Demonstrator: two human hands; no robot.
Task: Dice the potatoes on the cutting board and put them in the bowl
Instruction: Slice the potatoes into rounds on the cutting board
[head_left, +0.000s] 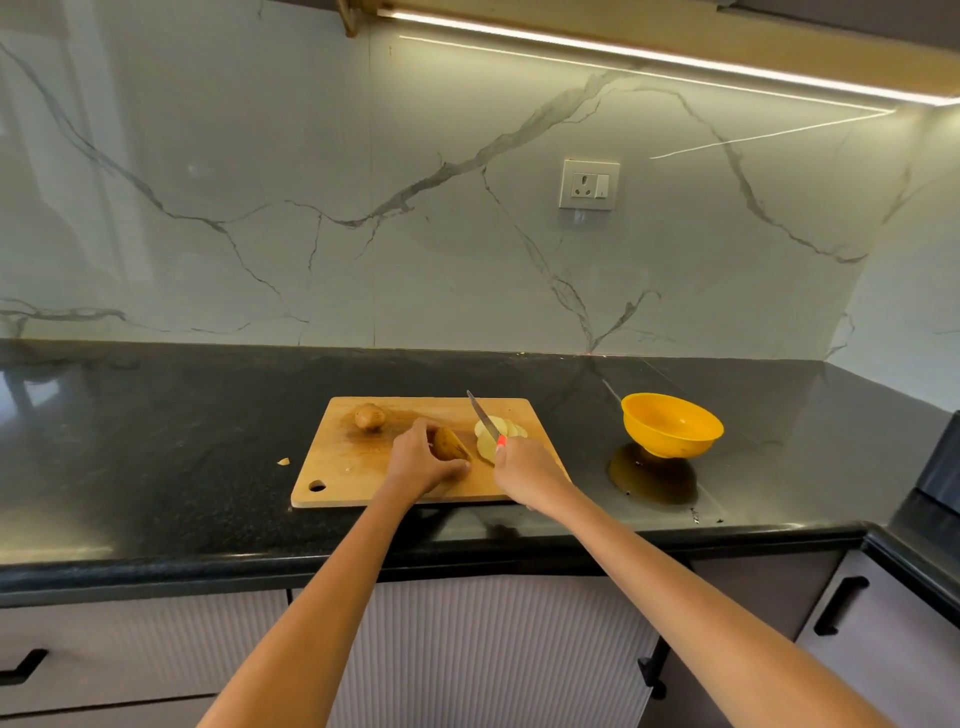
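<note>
A wooden cutting board (358, 478) lies on the black counter. My left hand (421, 460) grips a brown potato piece (449, 443) at the board's middle. Just right of it lie pale potato slices (501, 432), fanned out. My right hand (522, 470) holds a knife (483, 415) by its red handle, the blade pointing away over the slices. A whole brown potato (370, 416) sits at the board's far left corner. The yellow bowl (671, 424) stands on the counter right of the board, and I see nothing inside it.
A small potato scrap (283, 461) lies on the counter left of the board. A dark appliance (935, 467) sits at the right edge. A wall socket (588, 184) is on the marble backsplash. Drawers run below the counter edge.
</note>
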